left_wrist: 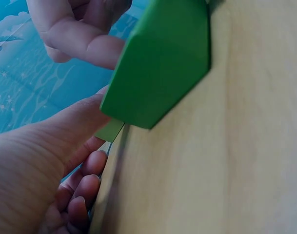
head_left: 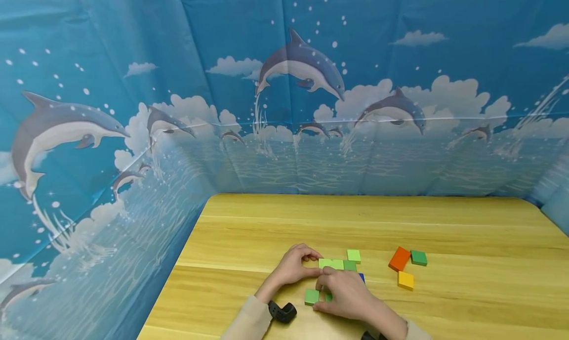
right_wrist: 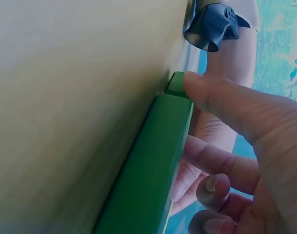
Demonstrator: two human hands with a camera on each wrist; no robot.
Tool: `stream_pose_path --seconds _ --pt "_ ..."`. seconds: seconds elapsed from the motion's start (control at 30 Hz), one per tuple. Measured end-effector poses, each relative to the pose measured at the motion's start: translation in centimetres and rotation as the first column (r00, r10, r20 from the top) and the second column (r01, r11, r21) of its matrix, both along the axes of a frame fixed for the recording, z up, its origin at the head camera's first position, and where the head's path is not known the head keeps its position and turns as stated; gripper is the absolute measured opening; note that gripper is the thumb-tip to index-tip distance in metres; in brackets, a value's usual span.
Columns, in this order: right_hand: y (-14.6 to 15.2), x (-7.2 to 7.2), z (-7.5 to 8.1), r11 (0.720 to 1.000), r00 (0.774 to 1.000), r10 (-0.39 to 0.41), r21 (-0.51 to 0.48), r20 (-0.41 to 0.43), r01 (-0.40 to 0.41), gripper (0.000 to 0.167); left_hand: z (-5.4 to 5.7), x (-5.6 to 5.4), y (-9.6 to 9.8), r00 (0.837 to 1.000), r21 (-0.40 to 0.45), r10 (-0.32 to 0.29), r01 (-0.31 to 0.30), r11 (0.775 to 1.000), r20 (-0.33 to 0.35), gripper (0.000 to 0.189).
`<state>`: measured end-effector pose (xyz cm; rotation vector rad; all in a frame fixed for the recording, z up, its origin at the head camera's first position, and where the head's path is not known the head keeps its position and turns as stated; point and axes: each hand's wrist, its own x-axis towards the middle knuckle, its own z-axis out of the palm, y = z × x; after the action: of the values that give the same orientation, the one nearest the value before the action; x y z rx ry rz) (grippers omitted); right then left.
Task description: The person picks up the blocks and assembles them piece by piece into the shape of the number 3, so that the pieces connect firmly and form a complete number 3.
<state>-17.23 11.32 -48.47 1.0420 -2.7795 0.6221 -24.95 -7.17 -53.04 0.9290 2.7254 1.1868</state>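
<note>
In the head view my left hand (head_left: 295, 265) holds the left end of a light green block (head_left: 326, 264) between thumb and index finger. It belongs to a row that continues with a darker green block (head_left: 349, 265). My right hand (head_left: 344, 293) arches low over the table. Its index finger is right at the row's near edge. The thumb touches a green block (right_wrist: 177, 84) in the right wrist view, while another green block (right_wrist: 148, 161) lies partly beneath the hand. Up close, the left wrist view shows a large green face (left_wrist: 158, 68) before the left thumb.
Behind the row lies a light green block (head_left: 353, 255). A blue block (head_left: 362, 277) peeks out beside the right hand. Farther right are an orange-red block (head_left: 399, 258), a green block (head_left: 418, 257) and a yellow block (head_left: 405, 280) on the wooden table (head_left: 480, 290). Dolphin-printed curtains (head_left: 284, 172) hang around it.
</note>
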Motion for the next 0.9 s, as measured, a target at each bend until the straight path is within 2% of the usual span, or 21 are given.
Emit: stream_pose_path --seconds 0.3,0.5,0.9 --pt "0.07 0.02 -0.25 1.000 1.000 -0.027 -0.012 -0.016 0.027 0.030 0.11 -0.07 -0.02 1.000 0.004 -0.001 0.001 1.000 0.003 0.029" --pt "0.52 0.21 -0.21 1.000 1.000 -0.015 -0.010 0.008 0.015 0.031 0.23 -0.03 0.01 1.000 0.013 -0.005 0.005 1.000 0.010 0.030" --pt "0.98 0.50 -0.20 1.000 1.000 0.009 0.001 0.001 -0.009 0.032 0.29 0.08 -0.02 1.000 0.019 -0.006 0.006 1.000 0.009 0.031"
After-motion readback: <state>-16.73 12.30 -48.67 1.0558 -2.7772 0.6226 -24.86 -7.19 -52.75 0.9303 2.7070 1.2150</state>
